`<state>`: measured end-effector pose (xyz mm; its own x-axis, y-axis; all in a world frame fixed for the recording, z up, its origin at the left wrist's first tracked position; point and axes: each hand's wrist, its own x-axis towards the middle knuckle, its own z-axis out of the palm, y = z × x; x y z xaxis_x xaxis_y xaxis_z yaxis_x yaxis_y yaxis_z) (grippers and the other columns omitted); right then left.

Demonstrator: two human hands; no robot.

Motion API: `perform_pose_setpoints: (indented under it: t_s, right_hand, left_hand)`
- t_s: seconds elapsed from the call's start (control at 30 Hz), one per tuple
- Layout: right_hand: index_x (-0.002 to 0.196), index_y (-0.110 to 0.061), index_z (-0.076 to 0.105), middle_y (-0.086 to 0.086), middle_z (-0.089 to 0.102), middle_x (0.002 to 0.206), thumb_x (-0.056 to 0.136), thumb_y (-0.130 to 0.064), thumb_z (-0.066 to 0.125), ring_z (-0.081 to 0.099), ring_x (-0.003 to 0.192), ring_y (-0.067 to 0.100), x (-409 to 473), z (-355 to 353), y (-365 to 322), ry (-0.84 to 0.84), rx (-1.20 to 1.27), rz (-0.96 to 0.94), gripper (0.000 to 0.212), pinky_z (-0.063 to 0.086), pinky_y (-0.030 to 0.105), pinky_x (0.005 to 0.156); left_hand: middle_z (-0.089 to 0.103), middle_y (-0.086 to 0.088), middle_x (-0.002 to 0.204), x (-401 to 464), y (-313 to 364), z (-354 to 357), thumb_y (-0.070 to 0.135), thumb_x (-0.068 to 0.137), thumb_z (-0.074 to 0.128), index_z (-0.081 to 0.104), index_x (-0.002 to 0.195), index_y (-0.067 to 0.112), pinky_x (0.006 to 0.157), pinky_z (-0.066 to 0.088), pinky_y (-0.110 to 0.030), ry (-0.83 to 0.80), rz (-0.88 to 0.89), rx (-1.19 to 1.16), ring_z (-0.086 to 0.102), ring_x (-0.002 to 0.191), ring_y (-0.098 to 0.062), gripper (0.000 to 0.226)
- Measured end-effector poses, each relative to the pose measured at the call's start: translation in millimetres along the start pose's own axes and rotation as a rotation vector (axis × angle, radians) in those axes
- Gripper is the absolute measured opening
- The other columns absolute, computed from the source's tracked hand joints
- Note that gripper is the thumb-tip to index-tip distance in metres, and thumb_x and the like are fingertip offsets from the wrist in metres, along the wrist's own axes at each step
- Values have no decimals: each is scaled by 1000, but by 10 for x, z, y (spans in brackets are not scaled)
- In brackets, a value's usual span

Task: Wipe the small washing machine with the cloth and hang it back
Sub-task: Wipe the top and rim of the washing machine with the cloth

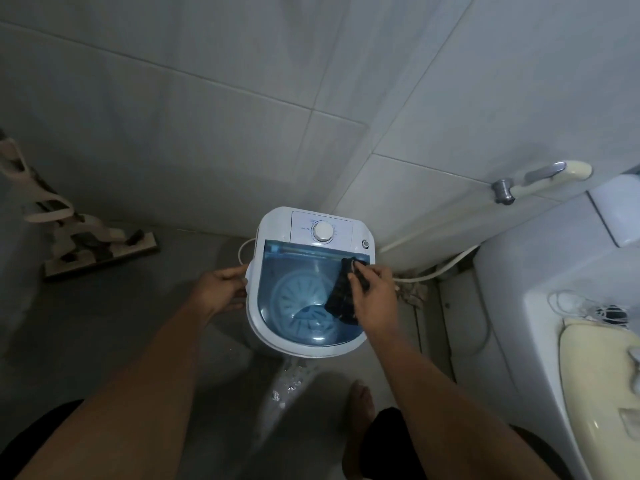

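The small washing machine stands on the bathroom floor against the tiled wall, with a blue see-through lid and a white dial on its rear panel. The dark cloth lies on the right part of the lid, pressed down under the right hand, whose fingers curl over the cloth's far end and pinch it. The left hand rests against the machine's left rim, fingers bent around the edge; it appears to steady the body, though dim light hides the exact contact.

Step in hand: wiping the lid. The next move calls for strokes across the uncovered lid, panel and sides, keeping the steadying hold. Hanging the cloth back comes later; no hook shows here. A toilet stands to the right.
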<state>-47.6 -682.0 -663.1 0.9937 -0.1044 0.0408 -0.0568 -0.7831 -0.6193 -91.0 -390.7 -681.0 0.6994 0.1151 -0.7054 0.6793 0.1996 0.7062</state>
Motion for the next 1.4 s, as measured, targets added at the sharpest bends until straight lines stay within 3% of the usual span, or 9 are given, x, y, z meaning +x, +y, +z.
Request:
perform_pose_setpoints:
  t_s: [0.2,0.3,0.4,0.57,0.73,0.9,1.2,1.3,1.4]
  right_hand:
    - [125,-23,73,3,62,111,94,-29,71,59,101,24,-409,437,-285,105,-129,-123,32,54,39,83]
    - [128,-27,71,2,61,116,95,-30,69,55,107,24,-449,546,-482,46,-165,-207,33,49,41,87]
    - [130,-23,70,0,59,117,97,-30,68,56,112,20,-390,541,-618,-79,-23,-269,33,52,35,97]
    - [129,-21,71,1,58,115,98,-32,66,62,109,19,-131,250,-440,13,203,-65,33,50,29,100]
    - [128,-11,69,13,57,118,100,-27,64,60,110,32,-86,-29,62,100,-86,-10,33,44,28,97]
    - [129,-16,65,11,55,123,100,-31,60,54,114,29,-378,291,-69,142,-200,-23,32,54,44,94]
    - [128,-25,62,4,59,123,99,-36,56,55,110,25,-651,1097,-1008,-12,-186,-289,32,51,43,88]
    - [128,-21,65,6,59,123,100,-34,56,57,112,27,-567,1047,-1010,-48,-95,-341,33,52,46,90]
    - [129,-19,66,5,59,124,102,-30,59,58,115,25,-416,715,-820,-25,15,-347,31,51,38,100]
  left_hand:
    - [75,-9,107,-17,26,9,9,97,58,69,126,23,64,58,-25,9,-1,2,72,82,-18,34]
    - [75,-9,113,3,20,-7,9,96,60,69,127,24,68,59,-28,12,-8,6,73,89,-20,35]
    - [75,-11,113,13,22,-10,8,96,60,69,127,23,68,59,-28,10,-17,5,73,88,-21,36]
    - [75,-12,114,52,3,-14,6,96,59,68,130,22,76,59,-34,3,-22,-12,73,91,-24,38]
    - [75,-11,114,64,-12,-4,8,97,57,67,130,23,82,58,-34,6,-17,-19,71,94,-23,37]
    - [75,-11,113,61,-11,2,8,98,56,68,130,23,78,58,-31,9,-15,-28,70,95,-23,37]
    - [74,-10,108,-41,53,28,3,97,56,70,119,20,68,60,-26,20,-4,-59,71,88,-21,32]
    - [72,-13,111,-29,51,18,2,96,56,69,121,18,70,59,-28,14,-22,-65,69,86,-21,33]
    - [73,-12,114,-27,53,7,5,96,59,69,124,21,66,60,-27,-11,-20,-35,71,92,-23,34]
